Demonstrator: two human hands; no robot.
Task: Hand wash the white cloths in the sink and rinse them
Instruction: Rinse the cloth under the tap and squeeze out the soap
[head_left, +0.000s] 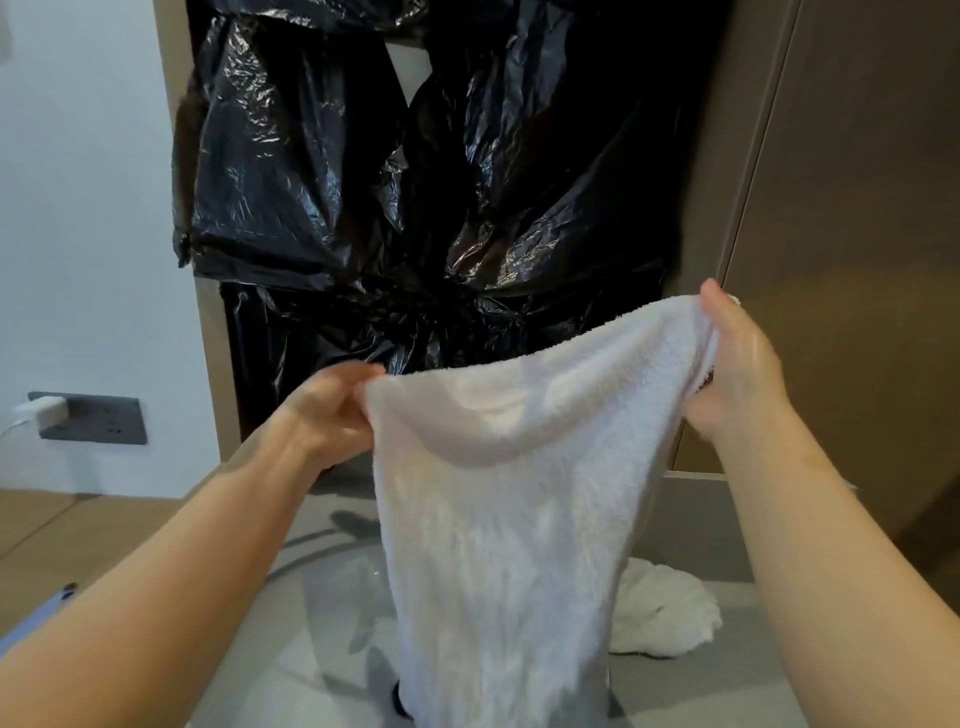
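White terry cloth being held spread above the sink for inspection or draining.

The left hand (327, 410) and right hand (737, 364) are each pinching a top corner of the cloth (498, 509), keeping it hanging open over the sink (332, 639); a second cloth (670, 613) is lying at the right.

Home washroom: sink (332, 613), wall socket (93, 418)

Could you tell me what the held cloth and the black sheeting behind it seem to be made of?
The white cloth stretched between the left hand and right hand looks like fluffy terry or microfibre: its surface is fuzzy and matte. The black sheeting looks like thin plastic film, glossy and crinkled with sharp highlights.
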